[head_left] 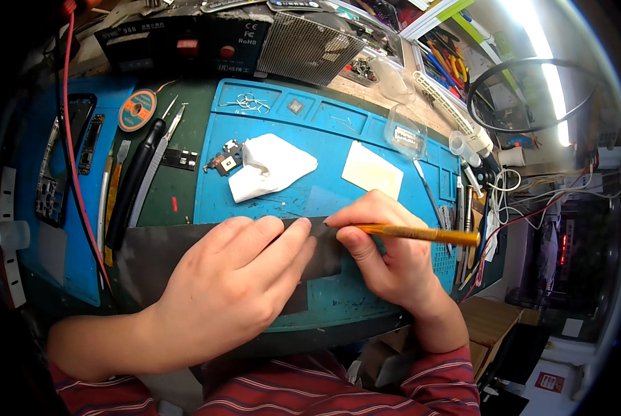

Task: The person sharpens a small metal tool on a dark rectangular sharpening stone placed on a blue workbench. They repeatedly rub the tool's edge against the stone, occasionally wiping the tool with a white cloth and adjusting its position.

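Note:
My left hand point(241, 277) rests on a dark grey sheet point(147, 260), fingers lying over it near its top edge, thumb hidden. My right hand point(394, 267) grips a gold pen-like tool point(421, 232), its narrow tip at the sheet's upper edge beside my left fingertips. Both hands are over a blue silicone mat point(324, 159). Just beyond them lie a crumpled white cloth point(269, 173), a cream square pad point(371, 170) and small black electronic parts point(224, 158).
At the left are a solder wick spool point(137, 109), knives and tweezers point(144, 173), and a phone frame on a second mat point(61, 159), crossed by a red cable. A black box point(185, 48) stands behind. Tools point(463, 215) and tangled cables point(505, 194) line the right.

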The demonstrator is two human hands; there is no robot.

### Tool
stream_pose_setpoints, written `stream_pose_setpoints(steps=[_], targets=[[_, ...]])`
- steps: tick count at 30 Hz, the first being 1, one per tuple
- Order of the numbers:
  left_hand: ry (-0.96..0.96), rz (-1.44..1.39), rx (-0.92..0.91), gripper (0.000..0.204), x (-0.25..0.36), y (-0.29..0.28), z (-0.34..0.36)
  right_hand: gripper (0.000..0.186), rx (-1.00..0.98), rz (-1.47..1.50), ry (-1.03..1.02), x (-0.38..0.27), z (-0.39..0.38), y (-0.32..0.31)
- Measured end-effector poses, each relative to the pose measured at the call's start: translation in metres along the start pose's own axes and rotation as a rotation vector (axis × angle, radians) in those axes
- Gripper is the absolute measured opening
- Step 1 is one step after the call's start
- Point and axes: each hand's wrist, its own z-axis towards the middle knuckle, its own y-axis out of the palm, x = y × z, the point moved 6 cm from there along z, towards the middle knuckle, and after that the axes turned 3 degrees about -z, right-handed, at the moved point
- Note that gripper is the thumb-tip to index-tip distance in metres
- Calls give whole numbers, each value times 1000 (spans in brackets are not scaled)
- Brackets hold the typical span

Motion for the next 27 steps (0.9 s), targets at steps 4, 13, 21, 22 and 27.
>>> stream_pose_setpoints(steps=[4,13,21,22,27], targets=[[21,61,5,43,3,0,1,13,26,2,47,1,-3,4],[36,75,7,41,4,0,1,10,55,-46,21,0,-3,9],[53,93,24,41,5,2,0,7,76,0,-2,-5,-1,5],[54,95,25,42,6,2,0,7,74,-2,-17,-6,1,5],[45,105,10,44,6,2,0,9,40,-41,7,-4,1,10]])
